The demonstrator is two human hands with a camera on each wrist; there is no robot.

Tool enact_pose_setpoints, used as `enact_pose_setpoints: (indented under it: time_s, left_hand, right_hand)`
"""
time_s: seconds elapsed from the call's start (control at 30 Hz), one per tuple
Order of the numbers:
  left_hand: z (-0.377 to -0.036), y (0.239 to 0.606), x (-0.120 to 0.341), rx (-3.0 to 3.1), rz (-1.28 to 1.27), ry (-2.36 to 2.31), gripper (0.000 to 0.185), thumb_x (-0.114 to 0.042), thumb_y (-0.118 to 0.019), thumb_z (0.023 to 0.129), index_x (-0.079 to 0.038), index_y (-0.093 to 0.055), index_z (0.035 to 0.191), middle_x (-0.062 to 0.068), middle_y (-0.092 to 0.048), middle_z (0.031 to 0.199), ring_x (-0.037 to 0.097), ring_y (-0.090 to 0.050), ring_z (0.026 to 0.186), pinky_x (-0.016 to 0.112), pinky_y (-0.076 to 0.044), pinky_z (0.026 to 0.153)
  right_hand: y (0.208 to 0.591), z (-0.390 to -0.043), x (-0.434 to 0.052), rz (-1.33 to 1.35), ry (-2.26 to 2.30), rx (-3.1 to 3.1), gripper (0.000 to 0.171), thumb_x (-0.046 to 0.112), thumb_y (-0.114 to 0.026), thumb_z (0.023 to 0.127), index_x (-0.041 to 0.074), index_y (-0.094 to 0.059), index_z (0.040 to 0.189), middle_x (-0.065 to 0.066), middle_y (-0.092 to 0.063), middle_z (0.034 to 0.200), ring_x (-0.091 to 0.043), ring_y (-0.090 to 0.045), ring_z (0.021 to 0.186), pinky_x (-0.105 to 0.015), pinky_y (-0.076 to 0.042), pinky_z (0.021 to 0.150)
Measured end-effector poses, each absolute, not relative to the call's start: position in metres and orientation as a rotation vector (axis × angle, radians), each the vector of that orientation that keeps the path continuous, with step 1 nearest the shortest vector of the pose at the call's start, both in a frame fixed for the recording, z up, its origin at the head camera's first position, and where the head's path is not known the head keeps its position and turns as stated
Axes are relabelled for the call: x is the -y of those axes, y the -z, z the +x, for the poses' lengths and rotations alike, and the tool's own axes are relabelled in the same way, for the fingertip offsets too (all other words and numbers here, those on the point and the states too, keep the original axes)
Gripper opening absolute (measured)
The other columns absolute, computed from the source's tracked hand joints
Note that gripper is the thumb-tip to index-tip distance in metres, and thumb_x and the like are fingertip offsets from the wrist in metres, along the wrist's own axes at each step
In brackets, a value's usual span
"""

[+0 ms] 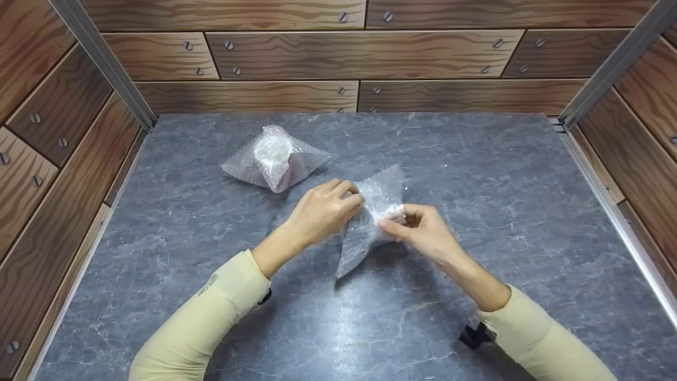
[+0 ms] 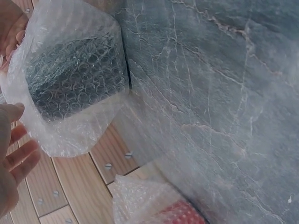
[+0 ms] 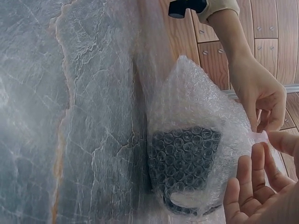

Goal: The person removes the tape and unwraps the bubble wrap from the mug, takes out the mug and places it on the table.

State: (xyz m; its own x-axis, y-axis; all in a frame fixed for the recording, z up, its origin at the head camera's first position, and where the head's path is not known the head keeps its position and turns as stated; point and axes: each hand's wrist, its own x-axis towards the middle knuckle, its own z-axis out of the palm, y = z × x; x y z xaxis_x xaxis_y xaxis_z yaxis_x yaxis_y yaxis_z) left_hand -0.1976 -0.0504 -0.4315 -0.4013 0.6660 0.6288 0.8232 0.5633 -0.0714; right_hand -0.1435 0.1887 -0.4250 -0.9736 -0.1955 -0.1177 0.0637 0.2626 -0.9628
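A dark, boxy object wrapped in clear bubble wrap [image 1: 373,203] stands between my hands in the head view. Through the bubbles its dark side [image 3: 184,161] shows in the right wrist view; what it is cannot be told. My left hand [image 1: 329,207] bends over the package's left side, touching the wrap. In the left wrist view the thumb and fingers [image 2: 23,158] of that hand are spread apart at the wrap's edge. At the right side, my right hand [image 1: 426,233] pinches a fold of the wrap between thumb and fingers, near a small pinkish strip [image 3: 259,136].
Another bubble-wrapped package [image 1: 275,159], with something red inside [image 2: 180,214], lies farther back on the left of the grey marbled table [image 1: 508,201]. Wood-patterned panels [image 1: 365,55] enclose the table's back and sides, with metal rails [image 1: 619,233] along the edges.
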Motion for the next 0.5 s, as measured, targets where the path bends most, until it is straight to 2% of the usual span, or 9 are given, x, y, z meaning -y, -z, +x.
enact_pose_setpoints:
  time_s: [0.2, 0.5]
  left_hand:
    - [-0.1996, 0.4274, 0.0514, 2.216, -1.190, 0.380, 0.008, -0.020, -0.072, 0.100, -0.014, -0.075, 0.100, 0.003, -0.076, 0.103, 0.018, -0.070, 0.085, 0.027, -0.063, 0.073]
    - [-0.2029, 0.4210, 0.0527, 2.255, -1.184, 0.440, 0.009, -0.019, -0.071, 0.101, -0.013, -0.076, 0.105, 0.004, -0.074, 0.101, 0.020, -0.071, 0.084, 0.029, -0.063, 0.068]
  right_hand:
    - [0.4257, -0.1427, -0.1894, -0.137, 1.727, -2.388, 0.029, 0.009, -0.084, 0.087, -0.007, -0.073, 0.109, 0.007, -0.071, 0.081, -0.007, -0.062, 0.071, -0.019, -0.055, 0.066]
    - [0.4271, -0.1415, -0.1911, -0.133, 1.738, -2.482, 0.027, 0.006, -0.086, 0.083, -0.009, -0.072, 0.101, 0.003, -0.068, 0.078, -0.007, -0.059, 0.068, -0.016, -0.051, 0.062]
